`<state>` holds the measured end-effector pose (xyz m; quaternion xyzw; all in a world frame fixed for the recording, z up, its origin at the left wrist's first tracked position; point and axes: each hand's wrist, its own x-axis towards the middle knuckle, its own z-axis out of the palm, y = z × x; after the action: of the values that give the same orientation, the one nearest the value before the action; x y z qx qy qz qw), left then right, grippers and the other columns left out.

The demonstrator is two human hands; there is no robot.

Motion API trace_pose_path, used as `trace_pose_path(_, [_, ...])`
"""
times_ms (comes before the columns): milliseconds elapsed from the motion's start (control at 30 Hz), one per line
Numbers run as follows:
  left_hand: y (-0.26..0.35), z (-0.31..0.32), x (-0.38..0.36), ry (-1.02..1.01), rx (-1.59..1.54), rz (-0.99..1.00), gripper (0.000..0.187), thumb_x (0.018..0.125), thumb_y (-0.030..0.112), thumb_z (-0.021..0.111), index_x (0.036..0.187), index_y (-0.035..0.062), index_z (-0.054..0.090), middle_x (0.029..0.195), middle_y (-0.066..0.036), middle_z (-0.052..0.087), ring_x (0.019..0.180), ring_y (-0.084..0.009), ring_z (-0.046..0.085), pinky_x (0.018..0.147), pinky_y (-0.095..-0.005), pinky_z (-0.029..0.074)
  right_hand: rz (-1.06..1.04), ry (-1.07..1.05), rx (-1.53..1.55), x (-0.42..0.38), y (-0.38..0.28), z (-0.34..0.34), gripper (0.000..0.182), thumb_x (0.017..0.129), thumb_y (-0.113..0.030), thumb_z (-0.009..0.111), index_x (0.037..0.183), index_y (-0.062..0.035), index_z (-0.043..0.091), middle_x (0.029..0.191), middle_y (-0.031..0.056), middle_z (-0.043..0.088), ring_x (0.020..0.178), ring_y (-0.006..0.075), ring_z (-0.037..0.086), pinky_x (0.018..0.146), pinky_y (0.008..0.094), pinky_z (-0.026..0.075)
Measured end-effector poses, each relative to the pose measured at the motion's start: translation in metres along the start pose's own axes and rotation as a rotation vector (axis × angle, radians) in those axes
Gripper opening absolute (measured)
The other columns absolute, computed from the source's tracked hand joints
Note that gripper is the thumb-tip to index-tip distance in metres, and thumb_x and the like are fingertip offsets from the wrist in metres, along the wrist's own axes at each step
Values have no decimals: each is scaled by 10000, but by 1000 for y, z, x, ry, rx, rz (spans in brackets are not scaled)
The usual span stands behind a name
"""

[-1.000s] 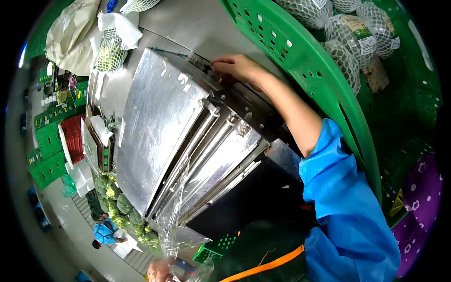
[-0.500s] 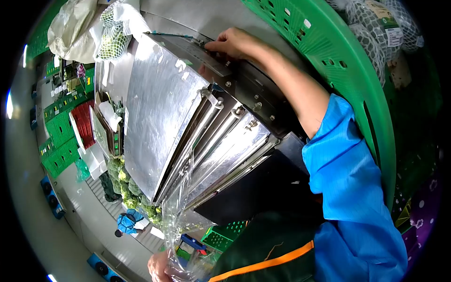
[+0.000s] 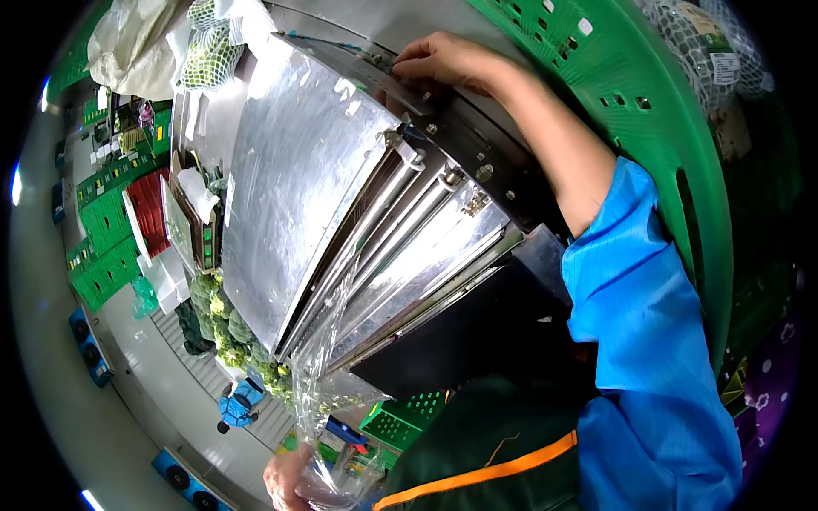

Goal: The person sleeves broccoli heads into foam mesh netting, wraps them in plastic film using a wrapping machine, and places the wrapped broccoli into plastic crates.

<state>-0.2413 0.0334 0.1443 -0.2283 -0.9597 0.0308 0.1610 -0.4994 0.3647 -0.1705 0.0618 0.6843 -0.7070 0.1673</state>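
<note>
A wrapping machine [image 3: 290,187] with a scratched metal plate and steel rollers [image 3: 375,230] stands before me. Clear plastic film [image 3: 319,366] runs off the rollers to my left hand [image 3: 288,477], whose fingers are closed on it. On the far side, my right hand [image 3: 447,61] rests at the dark side panel [image 3: 477,162] with its fingers bent together. Its fingertips sit at the panel's edge, and what they pinch, if anything, is hidden.
Net bags of green produce [image 3: 209,64] lie by the machine. Broccoli heads [image 3: 226,315] are piled beyond it. A large green crate [image 3: 673,128] stands close along my right arm, with netted packs [image 3: 694,51] behind it. A person in blue [image 3: 241,402] is farther off.
The view has shifted slightly, so the machine appears a little farther right. My right hand has slid a short way along the panel's edge. The left hand still grips the film.
</note>
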Motion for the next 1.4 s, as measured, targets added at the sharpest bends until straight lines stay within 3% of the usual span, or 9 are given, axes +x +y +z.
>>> trace_pose_path(400, [22,-18,26,-438,-217,-211,237,839,90,476,994,-27,612,845,-83,632,725,-145,580,640,-197,450,47,231,-380,23,7,17,471,803,-458,495,912,-15,610,844,142,602,696,206,557,633,339,451])
trace_pose_path(533, [0,-15,2,-397,-250,-144,254,834,99,495,1031,-26,593,868,-111,628,561,-108,522,497,-192,411,320,-26,111,-6,-22,4,386,891,-294,401,1225,-122,492,1071,78,532,834,141,518,664,305,460])
trace_pose_path(633, [13,-3,15,-269,-283,-3,266,844,116,496,1052,-29,576,865,-125,621,475,-97,485,415,-191,382,154,-62,272,-8,-6,0,298,857,-187,529,1130,-71,563,888,38,582,680,112,515,608,249,453])
trace_pose_path(767, [-16,-18,-18,-359,-404,-377,301,861,188,481,1054,-25,567,844,-154,598,417,-149,497,397,-219,413,160,-13,287,-4,1,0,286,795,-201,639,1043,-62,608,792,7,592,575,90,502,549,208,433])
trace_pose_path(867, [-30,-33,-1,-499,-547,-1285,311,847,210,500,992,-55,572,825,-150,599,444,-185,531,414,-247,443,171,28,127,-1,1,-3,324,782,-298,647,1000,-59,624,763,24,597,572,102,516,546,229,434])
trace_pose_path(900, [-30,-30,-10,-343,-477,-1282,282,832,212,532,918,-52,578,766,-145,607,480,-208,558,427,-264,447,173,36,67,1,1,-2,350,775,-339,651,980,-57,631,746,31,599,572,108,522,546,239,434])
trace_pose_path(1000, [12,7,31,-48,-87,192,248,832,206,549,876,-37,575,696,-136,609,504,-215,569,428,-283,439,168,99,-275,-1,-12,0,459,742,-469,635,925,-49,649,680,61,595,587,134,544,555,280,431])
trace_pose_path(1300, [29,18,12,59,-159,-22,245,753,124,603,875,-83,554,673,-159,639,469,-163,529,445,-245,387,-42,437,-265,10,-8,16,498,746,-479,607,950,-25,625,791,116,630,727,203,591,667,324,452])
trace_pose_path(1400, [27,9,10,-110,-205,74,321,904,205,425,966,-86,545,746,-187,638,593,-230,634,545,-279,516,-347,681,-119,-6,-57,26,399,797,-377,506,939,-17,600,874,152,629,803,278,610,720,356,467])
